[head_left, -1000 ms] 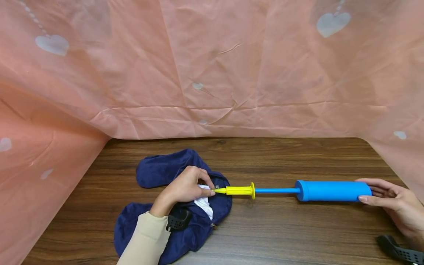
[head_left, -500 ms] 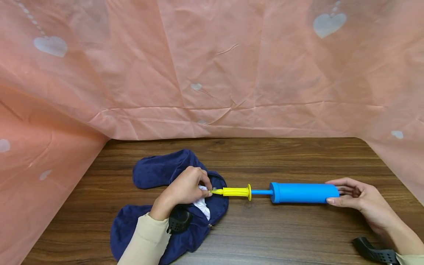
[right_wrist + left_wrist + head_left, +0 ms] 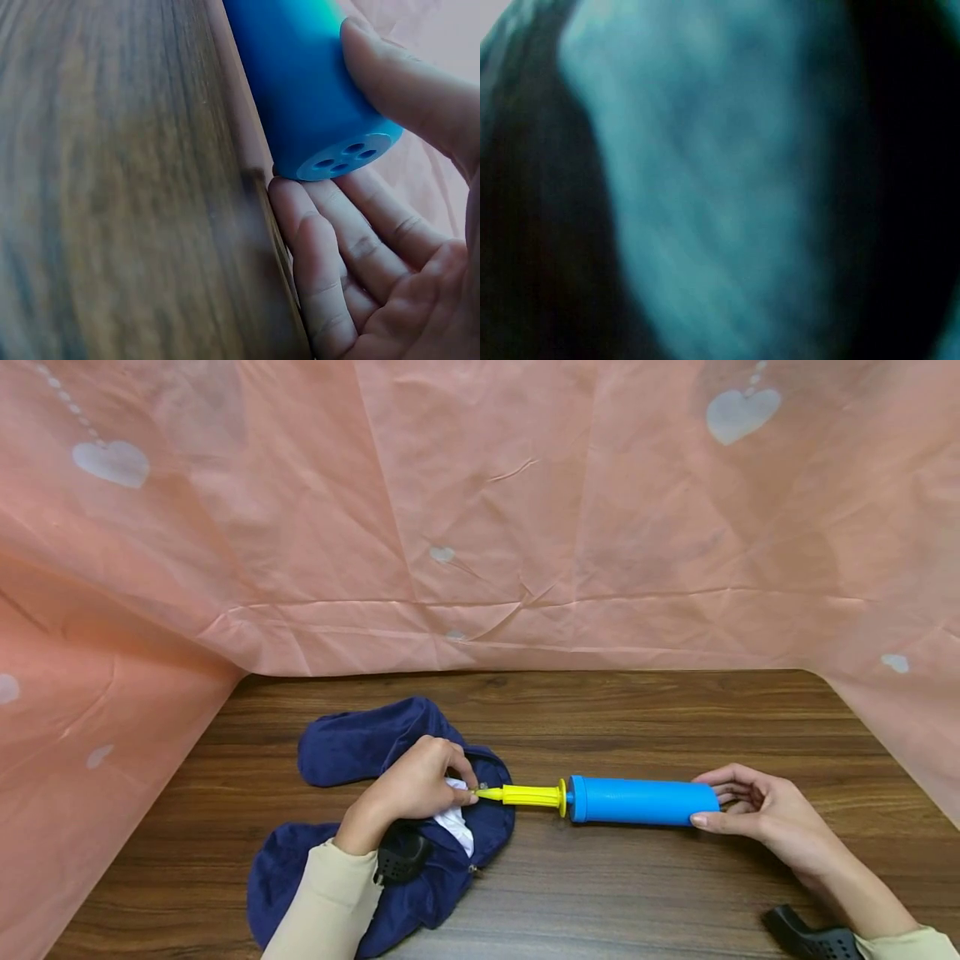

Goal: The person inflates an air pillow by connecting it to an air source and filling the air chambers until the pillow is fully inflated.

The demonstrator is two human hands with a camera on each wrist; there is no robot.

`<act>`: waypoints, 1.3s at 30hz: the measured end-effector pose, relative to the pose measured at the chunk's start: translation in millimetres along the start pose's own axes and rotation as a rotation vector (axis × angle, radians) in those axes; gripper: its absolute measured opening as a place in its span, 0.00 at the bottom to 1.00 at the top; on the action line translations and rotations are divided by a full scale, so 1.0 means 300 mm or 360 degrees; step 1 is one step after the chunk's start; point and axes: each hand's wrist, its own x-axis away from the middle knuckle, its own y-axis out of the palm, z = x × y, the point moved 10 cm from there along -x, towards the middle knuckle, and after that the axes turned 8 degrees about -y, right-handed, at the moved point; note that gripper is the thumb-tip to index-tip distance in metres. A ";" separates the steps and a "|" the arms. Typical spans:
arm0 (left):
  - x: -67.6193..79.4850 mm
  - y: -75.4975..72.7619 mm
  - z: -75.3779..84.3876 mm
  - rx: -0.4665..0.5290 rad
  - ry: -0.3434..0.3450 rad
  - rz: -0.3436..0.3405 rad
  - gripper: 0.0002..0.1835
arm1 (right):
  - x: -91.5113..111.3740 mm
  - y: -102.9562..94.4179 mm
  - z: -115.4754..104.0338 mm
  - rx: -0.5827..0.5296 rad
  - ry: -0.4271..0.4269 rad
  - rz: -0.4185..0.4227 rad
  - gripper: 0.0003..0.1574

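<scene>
A hand air pump lies level in the head view, with a blue barrel (image 3: 637,801), a yellow handle (image 3: 531,796) and a tapered yellow nozzle (image 3: 489,794). My right hand (image 3: 765,814) holds the barrel's far end between thumb and fingers; the right wrist view shows small holes in its end cap (image 3: 345,156). Thumb and forefinger of my left hand (image 3: 423,785) pinch the nozzle tip at a small clear valve (image 3: 482,787), partly hidden. Beneath that hand lies a navy U-shaped fabric neck pillow (image 3: 360,747), its cover open over white lining (image 3: 459,828).
The wooden table (image 3: 600,893) carries everything. A pink curtain (image 3: 480,527) with pale hearts rises behind and at both sides. The left wrist view is a dark, blurred close-up of bluish fabric (image 3: 697,187).
My right hand has moved left, pushing the blue barrel over the rod until it almost meets the yellow handle. The left hand stays on the nozzle.
</scene>
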 end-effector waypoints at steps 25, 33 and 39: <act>-0.007 0.002 -0.002 0.0104 -0.0038 -0.0052 0.03 | 0.118 -0.332 0.237 -0.0181 0.0017 0.0204 0.31; -0.006 -0.009 -0.011 0.0084 -0.0024 -0.0024 0.02 | 0.114 -0.339 0.226 -0.0004 0.0048 0.0174 0.28; -0.013 0.005 -0.011 0.0111 -0.0019 -0.0035 0.02 | 0.098 -0.286 0.191 0.0052 0.0033 0.0106 0.26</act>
